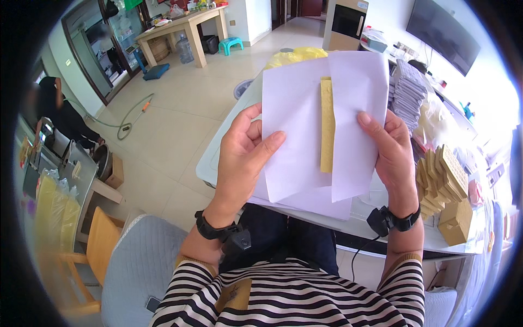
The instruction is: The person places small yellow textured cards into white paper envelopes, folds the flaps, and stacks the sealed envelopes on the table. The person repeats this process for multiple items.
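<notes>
White paper (pixel 294 102) is held up above the table, its two sides folded inward over a yellowish flat piece (pixel 327 131). Only a narrow upright strip of that piece shows between the flaps, so its full shape is hidden. My left hand (pixel 245 155) pinches the left edge, thumb on the front. On the opposite side, my right hand (pixel 388 143) grips the right flap with its thumb in front and fingers behind. Below the held paper, more white sheets (pixel 341 208) lie at the near edge of the table (pixel 220 155).
Yellow-brown cardboard pieces (pixel 439 180) are stacked at the right, beside a small yellow-brown box (pixel 455 220). Behind them stands a stack of grey-white bundles (pixel 408 90). A yellow plastic bag (pixel 296 57) lies at the far side. A person (pixel 61 110) bends at the far left.
</notes>
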Demonstrator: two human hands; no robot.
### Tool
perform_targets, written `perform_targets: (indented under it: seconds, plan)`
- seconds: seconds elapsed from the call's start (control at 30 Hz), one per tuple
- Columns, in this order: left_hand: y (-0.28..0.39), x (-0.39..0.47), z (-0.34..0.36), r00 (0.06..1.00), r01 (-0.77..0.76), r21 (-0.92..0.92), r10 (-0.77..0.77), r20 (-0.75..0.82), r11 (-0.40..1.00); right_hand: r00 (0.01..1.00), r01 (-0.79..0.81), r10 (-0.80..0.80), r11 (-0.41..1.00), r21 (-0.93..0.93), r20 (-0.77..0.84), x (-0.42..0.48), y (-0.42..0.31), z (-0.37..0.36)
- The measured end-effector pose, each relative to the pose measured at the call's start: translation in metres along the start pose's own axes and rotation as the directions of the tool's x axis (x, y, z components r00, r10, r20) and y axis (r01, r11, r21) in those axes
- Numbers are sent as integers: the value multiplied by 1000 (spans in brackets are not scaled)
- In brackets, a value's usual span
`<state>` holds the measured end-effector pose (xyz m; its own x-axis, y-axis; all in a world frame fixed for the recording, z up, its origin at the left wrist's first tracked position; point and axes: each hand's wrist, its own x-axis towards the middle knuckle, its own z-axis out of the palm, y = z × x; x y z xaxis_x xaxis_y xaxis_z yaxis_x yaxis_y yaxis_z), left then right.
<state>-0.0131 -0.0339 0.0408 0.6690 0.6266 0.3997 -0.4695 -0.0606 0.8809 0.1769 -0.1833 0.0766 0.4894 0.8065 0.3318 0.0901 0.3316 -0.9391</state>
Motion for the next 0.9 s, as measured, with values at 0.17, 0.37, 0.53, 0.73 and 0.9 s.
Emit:
perform_targets:
  seconds: [0.17,0.37,0.53,0.73,0.9]
  plan:
    - [3,-2,12,997,-67,16,68,-31,998,998,-56,56,998,-17,4,5,5,1]
    - [-1,18,-13,990,134,-276,-142,-8,952,987,-136,125,985,108,99,4,-1,-5]
    - [7,23,-17,994,-63,-114,52,-96,991,969,-201,186,976,83,161,7,1,-4]
    - [-1,17,-18,984,-128,102,139,-110,987,985,-142,140,990,20,101,9,8,-3]
    - [-5,0,-11,1000,8,77,-8,-2,997,987,-111,107,994,23,116,14,9,-10]
